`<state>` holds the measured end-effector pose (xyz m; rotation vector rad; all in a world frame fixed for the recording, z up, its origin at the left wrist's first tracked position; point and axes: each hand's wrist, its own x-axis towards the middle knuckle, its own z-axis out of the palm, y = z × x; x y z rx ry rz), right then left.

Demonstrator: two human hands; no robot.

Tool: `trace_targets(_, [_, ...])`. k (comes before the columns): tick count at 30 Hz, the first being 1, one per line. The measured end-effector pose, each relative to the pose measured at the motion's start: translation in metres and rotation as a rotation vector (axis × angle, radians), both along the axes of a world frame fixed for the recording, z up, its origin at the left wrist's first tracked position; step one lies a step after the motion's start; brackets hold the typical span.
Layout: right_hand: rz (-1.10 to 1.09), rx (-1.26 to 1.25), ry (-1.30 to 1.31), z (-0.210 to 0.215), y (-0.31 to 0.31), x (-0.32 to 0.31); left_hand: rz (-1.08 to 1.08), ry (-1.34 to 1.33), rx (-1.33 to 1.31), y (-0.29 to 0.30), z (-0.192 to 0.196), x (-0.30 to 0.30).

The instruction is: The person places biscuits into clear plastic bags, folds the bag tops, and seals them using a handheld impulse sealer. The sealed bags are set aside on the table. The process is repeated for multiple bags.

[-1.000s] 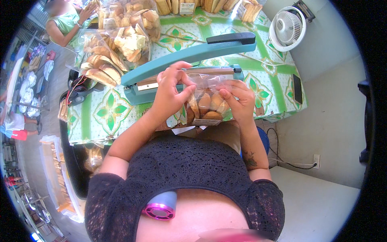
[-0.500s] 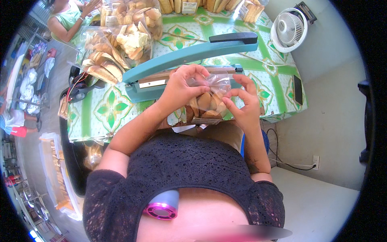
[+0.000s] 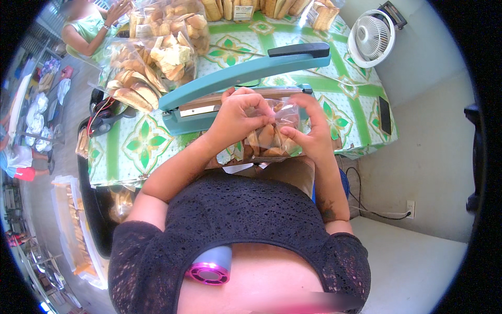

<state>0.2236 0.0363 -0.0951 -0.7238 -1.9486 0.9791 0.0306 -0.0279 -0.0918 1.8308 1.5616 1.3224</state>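
A clear plastic bag (image 3: 267,140) with brown slices of bread in it is between my hands at the table's near edge. My left hand (image 3: 243,115) pinches the bag's upper left part between thumb and fingers. On the other side, my right hand (image 3: 312,128) has its thumb and fingers at the bag's upper right edge; the fingers are bent and a little blurred. Just beyond the bag lies a teal bag sealer (image 3: 219,81) with a black handle. Its long arm is raised over the base, partly hidden behind my left hand.
Large clear bags of bread slices (image 3: 172,55) fill the table's far left. More packed bread (image 3: 243,11) lines the back. A white fan (image 3: 371,41) stands at the right, with a black phone (image 3: 385,115) nearer. A person (image 3: 86,31) sits across at the far left.
My right fingers have shifted a little left along the bag's top. The bag's mouth has changed shape, and my left hand stays in nearly the same place.
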Motion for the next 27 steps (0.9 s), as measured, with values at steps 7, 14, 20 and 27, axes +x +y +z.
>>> trace_targets(7, [-0.007,-0.056,-0.045,0.0,0.005,-0.001,0.054,0.066,0.054,0.002,-0.004,-0.002])
trace_targets(14, [-0.095,-0.153,0.038,-0.01,0.008,-0.002,0.063,-0.007,-0.003,0.003,-0.009,-0.004])
trace_targets(20, [-0.065,-0.193,0.129,-0.014,0.004,-0.007,-0.02,0.278,-0.164,0.001,0.021,-0.013])
trace_targets(27, [-0.049,-0.115,0.083,-0.008,0.001,-0.008,-0.141,0.289,-0.089,0.021,0.042,0.0])
